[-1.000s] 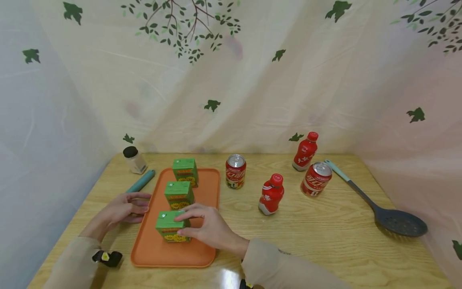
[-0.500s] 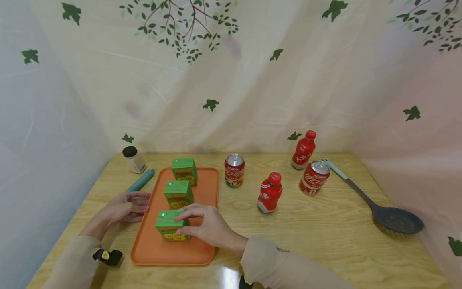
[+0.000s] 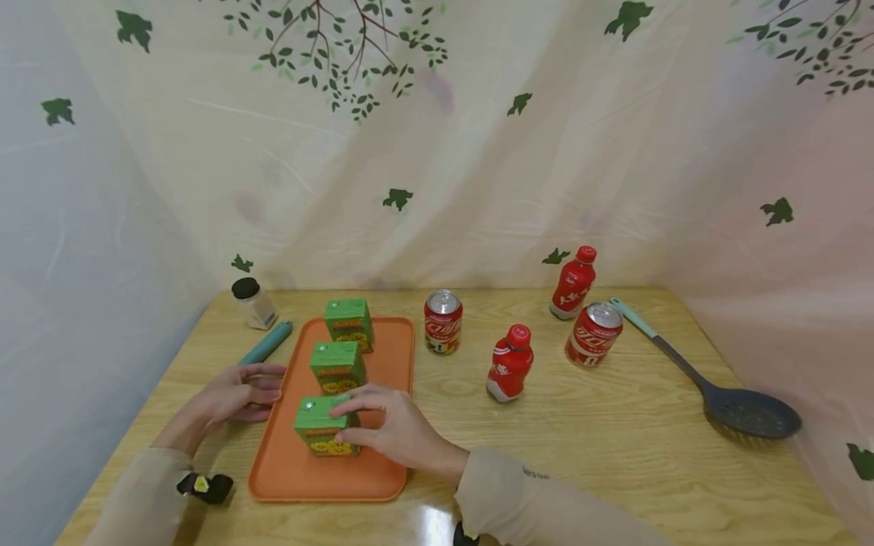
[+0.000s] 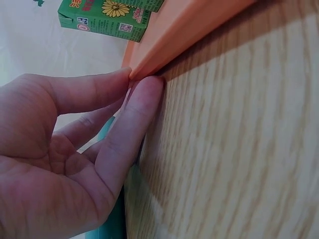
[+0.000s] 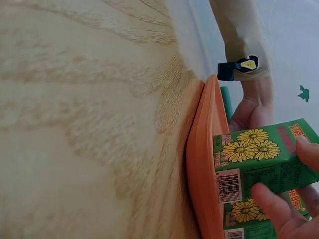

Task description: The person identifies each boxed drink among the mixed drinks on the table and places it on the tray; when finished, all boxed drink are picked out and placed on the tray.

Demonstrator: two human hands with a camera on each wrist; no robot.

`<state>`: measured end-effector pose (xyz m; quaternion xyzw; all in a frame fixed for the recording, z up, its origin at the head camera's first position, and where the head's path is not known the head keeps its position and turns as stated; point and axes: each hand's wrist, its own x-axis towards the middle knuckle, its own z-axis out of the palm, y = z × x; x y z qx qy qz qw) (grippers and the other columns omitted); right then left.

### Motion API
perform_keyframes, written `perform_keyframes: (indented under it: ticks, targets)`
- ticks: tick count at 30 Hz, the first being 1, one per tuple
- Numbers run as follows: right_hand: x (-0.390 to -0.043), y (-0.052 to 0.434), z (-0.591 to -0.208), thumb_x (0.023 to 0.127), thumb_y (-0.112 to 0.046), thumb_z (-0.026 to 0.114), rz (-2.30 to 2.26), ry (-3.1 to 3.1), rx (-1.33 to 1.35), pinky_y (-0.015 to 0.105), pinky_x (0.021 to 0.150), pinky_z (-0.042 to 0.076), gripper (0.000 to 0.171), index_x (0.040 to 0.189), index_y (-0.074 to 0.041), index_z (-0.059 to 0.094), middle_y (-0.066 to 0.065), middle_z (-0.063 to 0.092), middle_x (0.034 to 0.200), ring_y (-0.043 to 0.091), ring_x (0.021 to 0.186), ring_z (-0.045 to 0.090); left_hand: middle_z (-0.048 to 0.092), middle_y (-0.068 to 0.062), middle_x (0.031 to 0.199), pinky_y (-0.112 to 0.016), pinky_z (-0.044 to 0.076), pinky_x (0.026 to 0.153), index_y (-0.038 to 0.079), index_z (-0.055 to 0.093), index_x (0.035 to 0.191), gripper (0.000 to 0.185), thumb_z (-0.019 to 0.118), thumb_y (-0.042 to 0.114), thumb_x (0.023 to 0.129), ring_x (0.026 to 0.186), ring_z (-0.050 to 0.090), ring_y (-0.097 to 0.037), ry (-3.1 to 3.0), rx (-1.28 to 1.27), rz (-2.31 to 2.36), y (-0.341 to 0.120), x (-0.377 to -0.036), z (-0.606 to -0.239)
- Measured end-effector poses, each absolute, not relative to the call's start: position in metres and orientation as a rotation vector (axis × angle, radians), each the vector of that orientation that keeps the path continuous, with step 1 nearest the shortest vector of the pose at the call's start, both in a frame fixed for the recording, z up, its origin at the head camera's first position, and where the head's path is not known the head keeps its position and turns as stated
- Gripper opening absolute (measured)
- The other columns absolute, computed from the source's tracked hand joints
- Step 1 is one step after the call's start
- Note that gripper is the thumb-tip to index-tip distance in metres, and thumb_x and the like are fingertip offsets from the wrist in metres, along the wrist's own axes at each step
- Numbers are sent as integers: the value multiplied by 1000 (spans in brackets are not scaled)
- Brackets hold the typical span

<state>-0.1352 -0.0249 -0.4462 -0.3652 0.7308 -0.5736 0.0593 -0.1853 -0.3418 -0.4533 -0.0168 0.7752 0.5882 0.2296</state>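
The slotted spoon's [image 3: 747, 415] far handle end hides behind a red can [image 3: 592, 334] — can labels too small to read.

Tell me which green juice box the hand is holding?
The nearest green cardboard juice box on the orange plastic tray. The right hand grips it; the other two boxes stand untouched behind.

**Green, orange and red on pale wood**

We see three green cartons [image 3: 326, 425] printed with yellow daisies, standing on an orange tray [image 3: 392, 356] near the tabletop's left edge. The tabletop [image 3: 614, 440] is light wood with a wavy grain. Toward the far edge we find two red cans [image 3: 444, 322] with silver tops and two red bottles [image 3: 509, 365] with white markings. By the right edge lies a dark grey slotted spoon [image 3: 747, 413] with a teal handle. Behind hangs a cream curtain [image 3: 478, 152] patterned with green leaves.
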Motion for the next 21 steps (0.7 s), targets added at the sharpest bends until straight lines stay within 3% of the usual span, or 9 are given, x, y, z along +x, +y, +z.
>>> perform_keyframes:
  ticks: [3,8,10,14,15,17,20,21]
  targets:
    - [-135,-20,-441,88,-30,69,-1584,2342,-1253,25,89,48,33,120,-23,66,-8,56,128,7,118,51,57,-22,123,-39,57,72,-6,36,140,58,63,8,91,94,65,-23,2207,-6,1583,-340,-184,-453]
    - [-130,0,-408,94,-29,62,-1281,2638,-1607,26,101,40,33,125,-19,63,-1,52,137,13,129,44,54,-27,122,-37,56,71,-6,42,137,49,59,11,95,98,62,-30,2502,245,1401,-338,-178,-446]
    - [-131,12,-386,94,-23,63,-1248,2725,-1784,30,105,36,32,124,-14,64,3,54,135,18,133,40,55,-27,121,-42,55,74,-5,46,134,44,57,15,97,100,60,-35,2704,378,1266,-338,-175,-435]
    - [-142,47,-337,92,-13,63,-1276,2893,-2066,36,102,40,29,119,-3,65,11,58,129,28,130,43,54,-26,126,-54,49,79,-2,52,132,41,56,21,98,100,58,-41,3109,584,972,-335,-171,-404]
    - [-147,58,-325,92,-10,63,-1275,2951,-2090,39,103,38,29,119,0,65,13,58,128,30,129,43,53,-27,127,-56,48,77,-1,51,133,42,57,20,97,90,60,-40,3183,634,920,-335,-171,-396]
    - [-155,82,-305,93,-10,61,-1229,3085,-2059,45,106,33,31,121,3,63,16,56,130,33,130,40,50,-28,131,-59,46,77,0,50,136,45,59,18,96,92,59,-43,3308,729,825,-336,-170,-381]
    - [-167,121,-286,94,-11,59,-1093,3278,-1885,54,110,18,39,130,2,56,16,48,137,35,135,30,45,-29,136,-62,42,86,6,44,142,52,61,19,95,105,56,-44,3432,801,690,-337,-168,-358]
    - [-171,134,-282,94,-12,59,-1037,3333,-1812,54,111,15,42,133,1,53,16,45,140,34,137,27,42,-29,138,-63,38,92,8,41,144,55,61,19,95,117,49,-46,3454,803,652,-338,-168,-351]
